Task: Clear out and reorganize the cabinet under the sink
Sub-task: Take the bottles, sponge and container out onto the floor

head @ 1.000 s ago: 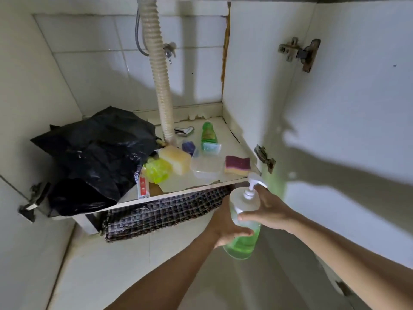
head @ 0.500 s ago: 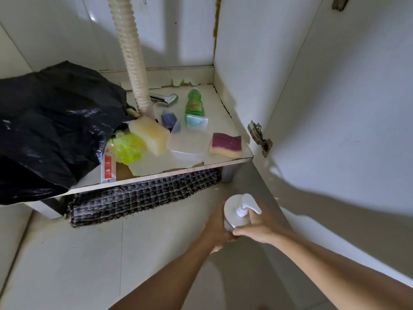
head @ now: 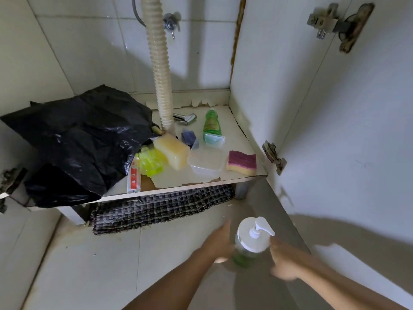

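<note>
Pump bottle (head: 251,241), white-topped with green liquid low in its clear body, is standing upright on the tiled floor (head: 89,265) in front of the under-sink cabinet, just beside the open right door (head: 357,130). In the head view, the left hand (head: 220,242) is lying against the bottle's left side; motion blur is hiding the fingers, so I cannot tell whether they are wrapping the bottle or only touching it. The right hand (head: 282,262) is sitting just right of the bottle, blurred too, and I cannot tell whether it is gripping anything.

Inside the cabinet, a black plastic bag (head: 73,142) is filling the left half of the cabinet shelf (head: 237,130) and hanging over its front edge. A ribbed drain hose (head: 159,63) is running down from above to the shelf behind it. Lying near the hose foot are a chrome fitting (head: 185,118), a green dish-soap bottle (head: 211,125) on its side and a small purple-blue item (head: 188,137). Nearer the front, a yellow sponge (head: 173,151) is leaning beside a neon-yellow plastic object (head: 150,163), a red-and-white tube (head: 134,179) is lying along the shelf edge, a clear plastic container (head: 206,161) is sitting in the middle, and a purple-and-yellow scouring sponge (head: 241,162) is resting near the right corner. A dark checked cloth (head: 161,209) is lying on the floor under the shelf's front edge.
</note>
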